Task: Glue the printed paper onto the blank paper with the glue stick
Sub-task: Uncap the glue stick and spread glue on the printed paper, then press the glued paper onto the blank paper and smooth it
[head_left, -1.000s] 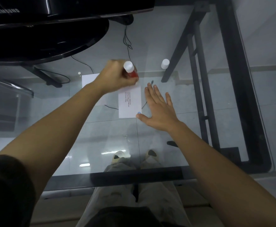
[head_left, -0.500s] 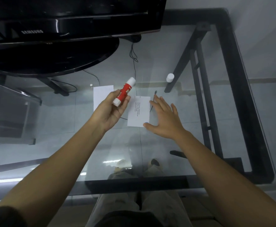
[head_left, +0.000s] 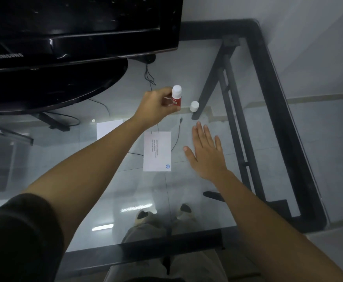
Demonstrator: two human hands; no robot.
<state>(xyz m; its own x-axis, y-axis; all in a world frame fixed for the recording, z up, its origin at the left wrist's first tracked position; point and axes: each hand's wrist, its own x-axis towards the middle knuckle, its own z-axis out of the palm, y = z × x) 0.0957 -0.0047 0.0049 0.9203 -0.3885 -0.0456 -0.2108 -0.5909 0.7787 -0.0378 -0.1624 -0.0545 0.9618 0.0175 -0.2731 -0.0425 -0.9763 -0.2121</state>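
Note:
My left hand [head_left: 156, 107] grips a red glue stick [head_left: 176, 97] with a white end up, held upright beyond the far edge of the printed paper [head_left: 157, 151]. That paper lies on the glass table with its text lines and a small blue logo facing up. A white cap [head_left: 194, 106] stands on the glass just right of the glue stick. The blank paper [head_left: 107, 128] lies further left, partly hidden by my left forearm. My right hand [head_left: 206, 152] is flat with fingers spread, on the glass just right of the printed paper and not touching it.
A black monitor [head_left: 75, 27] on a rounded black base [head_left: 50, 86] fills the far left. The glass table has a black frame [head_left: 276, 110] along the right and near edges. Thin cables [head_left: 176, 137] lie under or on the glass near the papers.
My left hand carried the glue stick from over the papers away to the far side, beside the white cap. My right hand slid off the printed paper's edge to the right.

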